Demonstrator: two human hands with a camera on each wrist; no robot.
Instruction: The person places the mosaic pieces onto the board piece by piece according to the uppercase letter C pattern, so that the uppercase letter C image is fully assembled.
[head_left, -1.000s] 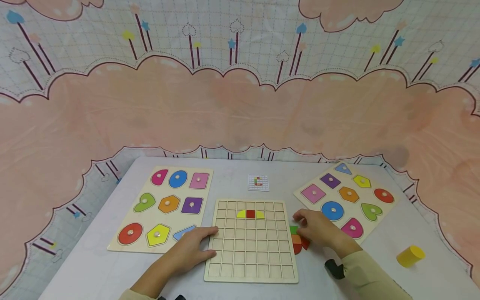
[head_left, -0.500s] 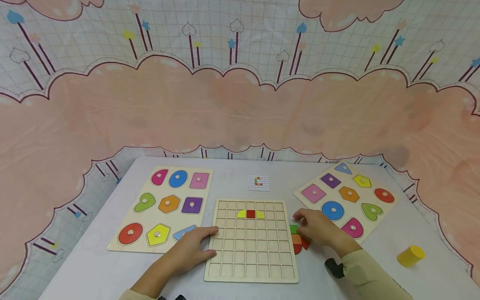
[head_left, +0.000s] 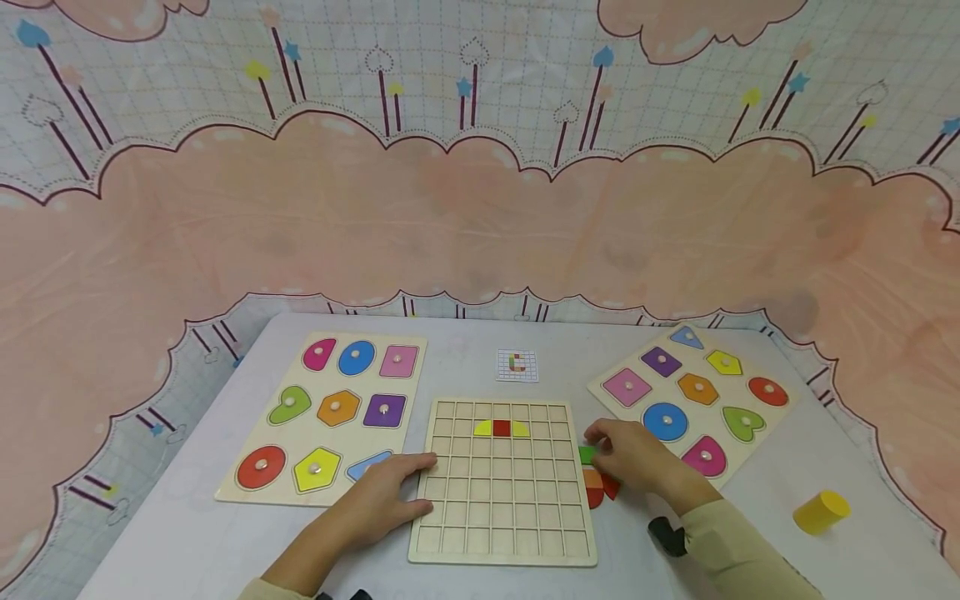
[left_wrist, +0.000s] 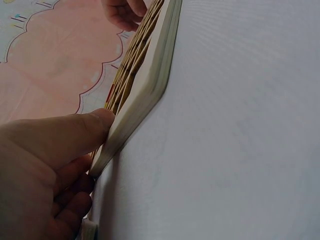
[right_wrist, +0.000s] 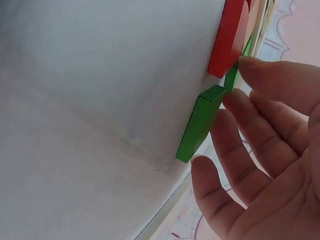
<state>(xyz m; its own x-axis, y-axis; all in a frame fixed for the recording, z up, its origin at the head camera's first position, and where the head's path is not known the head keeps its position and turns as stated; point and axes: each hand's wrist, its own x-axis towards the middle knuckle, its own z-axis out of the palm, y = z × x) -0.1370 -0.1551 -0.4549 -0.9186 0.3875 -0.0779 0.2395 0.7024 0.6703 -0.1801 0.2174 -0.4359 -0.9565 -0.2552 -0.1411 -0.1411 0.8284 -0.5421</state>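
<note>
In the head view, my left hand (head_left: 382, 498) rests at the left edge of a wooden grid board (head_left: 498, 500), thumb and index finger spread along it. A red square block (head_left: 502, 428) lies in the board's upper rows between two yellow curved blocks (head_left: 483, 428). Beside the board's right edge, my right hand (head_left: 637, 454) pinches a flat green block (right_wrist: 233, 75) between thumb and index finger. Another green block (right_wrist: 200, 122) lies by the other fingers in the right wrist view, next to a red block (right_wrist: 228, 40). My hand partly hides this cluster in the head view.
Knobbed shape-puzzle boards lie at left (head_left: 341, 446) and back right (head_left: 720, 425). A small pattern card (head_left: 517, 366) is behind the grid board. A yellow cylinder (head_left: 821, 512) lies at the right on the white table (head_left: 187, 542). Orange and red blocks (head_left: 593, 482) sit beside the board.
The green block at my right fingertips has shifted slightly toward the grid board. My left hand and the board have stayed put.
</note>
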